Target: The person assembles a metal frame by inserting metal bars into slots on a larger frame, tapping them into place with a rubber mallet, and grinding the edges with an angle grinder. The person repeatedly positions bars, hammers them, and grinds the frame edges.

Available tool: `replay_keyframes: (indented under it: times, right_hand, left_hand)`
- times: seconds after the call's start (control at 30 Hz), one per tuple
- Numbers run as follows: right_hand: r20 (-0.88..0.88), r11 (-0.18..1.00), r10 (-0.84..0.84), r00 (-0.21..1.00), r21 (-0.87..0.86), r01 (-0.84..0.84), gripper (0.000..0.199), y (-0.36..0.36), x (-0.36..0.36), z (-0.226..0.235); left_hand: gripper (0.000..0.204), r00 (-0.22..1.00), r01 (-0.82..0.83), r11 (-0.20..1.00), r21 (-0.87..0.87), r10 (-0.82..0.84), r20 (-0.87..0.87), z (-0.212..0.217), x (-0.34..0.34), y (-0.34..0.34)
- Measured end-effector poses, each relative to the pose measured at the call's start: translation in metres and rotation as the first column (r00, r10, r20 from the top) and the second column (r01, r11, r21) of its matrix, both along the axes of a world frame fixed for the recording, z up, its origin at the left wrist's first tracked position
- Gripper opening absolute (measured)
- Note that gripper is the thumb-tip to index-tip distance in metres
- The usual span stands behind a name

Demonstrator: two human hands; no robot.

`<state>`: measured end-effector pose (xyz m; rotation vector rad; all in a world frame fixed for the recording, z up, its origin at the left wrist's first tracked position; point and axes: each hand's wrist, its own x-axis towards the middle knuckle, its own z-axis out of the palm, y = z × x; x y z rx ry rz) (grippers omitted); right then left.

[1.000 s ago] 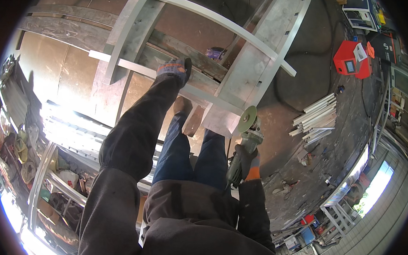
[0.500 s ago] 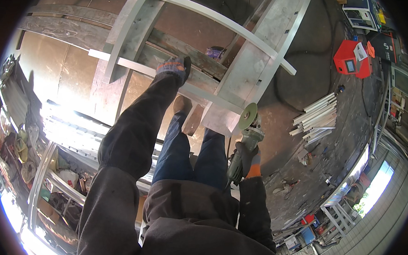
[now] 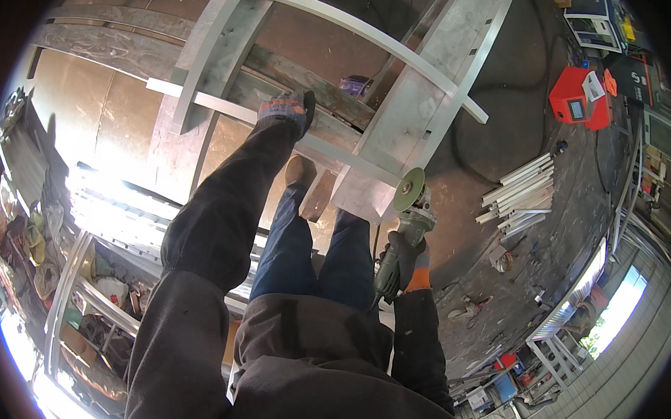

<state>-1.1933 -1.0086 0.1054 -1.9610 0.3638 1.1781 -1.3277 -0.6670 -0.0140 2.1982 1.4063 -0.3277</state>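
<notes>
My gloved left hand (image 3: 286, 110) is closed around a straight grey metal bar (image 3: 228, 109) that crosses in front of me; the fingertips are hidden on its far side. In my gloved right hand (image 3: 409, 260) is a green angle grinder (image 3: 417, 225), gripped by its body. Its round greenish disc (image 3: 409, 190) stands up at the right end of that bar, close to or touching it; I cannot tell which. Under the bar lie wide flat metal beams (image 3: 400, 141), and a long light bar (image 3: 372, 31) crosses them farther off.
A bundle of white metal strips (image 3: 520, 192) lies on the floor at right. Beyond it stands a red machine (image 3: 576, 98), with a dark cable (image 3: 458, 154) on the floor nearby. Shiny metal lengths (image 3: 119, 213) are stacked at left. My shoe (image 3: 300, 169) is beneath the bar.
</notes>
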Motion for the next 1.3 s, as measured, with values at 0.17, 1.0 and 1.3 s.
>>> replay_keyframes:
  times: [0.17, 1.0, 1.3]
  right_hand:
    - [-0.021, 1.0, -0.013, 1.0, -0.007, 0.013, 0.02, -0.004, -0.002, -0.001]
    - [0.0, 0.999, 0.043, 0.999, -0.014, -0.043, 0.018, -0.009, -0.005, -0.004]
    - [0.047, 0.995, -0.055, 0.997, 0.085, 0.051, 0.02, 0.0, -0.004, 0.02]
  left_hand:
    - [0.053, 1.0, -0.009, 0.999, -0.035, 0.009, -0.009, -0.003, 0.0, 0.001]
    - [0.052, 0.998, -0.012, 0.986, -0.164, 0.001, -0.065, 0.018, 0.005, 0.005]
    - [0.049, 0.996, -0.006, 0.994, -0.11, -0.005, -0.092, 0.011, 0.004, 0.003]
